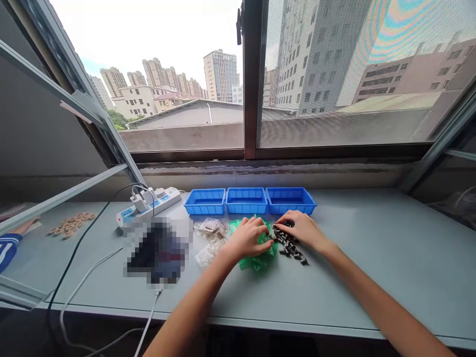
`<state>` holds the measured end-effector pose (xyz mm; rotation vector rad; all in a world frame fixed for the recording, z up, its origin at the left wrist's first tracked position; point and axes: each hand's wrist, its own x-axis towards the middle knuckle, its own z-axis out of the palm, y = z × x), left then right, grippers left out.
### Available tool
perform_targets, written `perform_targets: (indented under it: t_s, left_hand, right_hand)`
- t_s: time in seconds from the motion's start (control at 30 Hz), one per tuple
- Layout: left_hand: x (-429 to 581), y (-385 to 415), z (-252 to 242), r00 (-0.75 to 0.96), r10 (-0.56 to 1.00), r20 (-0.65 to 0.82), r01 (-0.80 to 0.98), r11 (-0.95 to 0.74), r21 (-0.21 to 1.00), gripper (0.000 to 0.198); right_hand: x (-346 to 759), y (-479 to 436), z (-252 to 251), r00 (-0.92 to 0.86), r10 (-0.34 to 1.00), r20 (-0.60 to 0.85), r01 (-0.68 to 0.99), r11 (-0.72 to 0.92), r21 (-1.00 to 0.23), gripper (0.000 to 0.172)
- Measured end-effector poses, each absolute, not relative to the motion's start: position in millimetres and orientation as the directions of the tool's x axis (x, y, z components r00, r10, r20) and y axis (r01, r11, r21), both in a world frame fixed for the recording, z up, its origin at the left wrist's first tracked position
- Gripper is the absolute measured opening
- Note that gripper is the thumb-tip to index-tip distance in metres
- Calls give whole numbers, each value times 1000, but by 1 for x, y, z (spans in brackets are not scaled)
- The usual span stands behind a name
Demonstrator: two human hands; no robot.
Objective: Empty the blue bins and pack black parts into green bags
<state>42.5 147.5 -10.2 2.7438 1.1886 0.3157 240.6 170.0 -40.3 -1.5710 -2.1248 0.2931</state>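
- Fingers of the left hand (247, 240) bend over the green plastic bag (260, 262); I cannot tell whether they grip.
- Right hand (302, 228): fingertips at the pile of dark metal parts (288, 245), grip unclear.
- Pile lies just right of the bag, before the blue tray (275, 208).

Small dark, metallic-looking pieces (292, 246) lie in a loose, elongated heap just right of a crumpled, translucent green bag (259, 262).

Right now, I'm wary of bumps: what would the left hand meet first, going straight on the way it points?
Probably the dark parts, just beyond the left hand; exact depth is unclear.
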Motion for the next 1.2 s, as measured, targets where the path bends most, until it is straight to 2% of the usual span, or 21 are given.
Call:
perform_targets:
  t_s: [0.2, 0.3, 0.37, 0.47, 0.57, 0.7, 0.87, 1.03, 1.2]
  left_hand:
    - [42, 153, -15, 598, 768, 229, 696, -640, 326, 17]
    - [41, 158, -17, 559, 783, 272, 701, -622, 350, 15]
    - [42, 160, -18, 524, 799, 296, 715, -601, 358, 16]
    - [47, 160, -19, 473, 811, 345, 722, -581, 376, 23]
    - [55, 159, -19, 449, 802, 394, 731, -583, 354, 23]
    - [63, 163, -15, 447, 759, 473, 746, -608, 272, 15]
    - [63, 174, -8, 469, 655, 593, 696, -687, 209, 13]
    - [56, 179, -15, 488, 576, 656, 604, -765, 223, 12]
    - [51, 174, -21, 522, 513, 681, 616, -779, 116, 17]
  right_hand:
    - [239, 168, -40, -178, 936, 304, 812, 314, -492, 18]
    - [238, 167, -37, -87, 928, 362, 754, 299, -585, 18]
    - [237, 167, -34, -16, 936, 351, 657, 275, -702, 21]
    - [234, 167, -31, 17, 966, 259, 435, 226, -872, 31]
    - [229, 166, -28, -9, 986, 164, 235, 162, -958, 40]
    - [226, 164, -23, -32, 997, 67, 74, 69, -995, 45]
    - [226, 163, -22, -40, 999, 10, -47, 8, -999, 49]
    - [224, 163, -22, -92, 995, -30, -121, -41, -992, 50]
    - [220, 160, -21, -175, 983, -46, -153, -74, -985, 49]
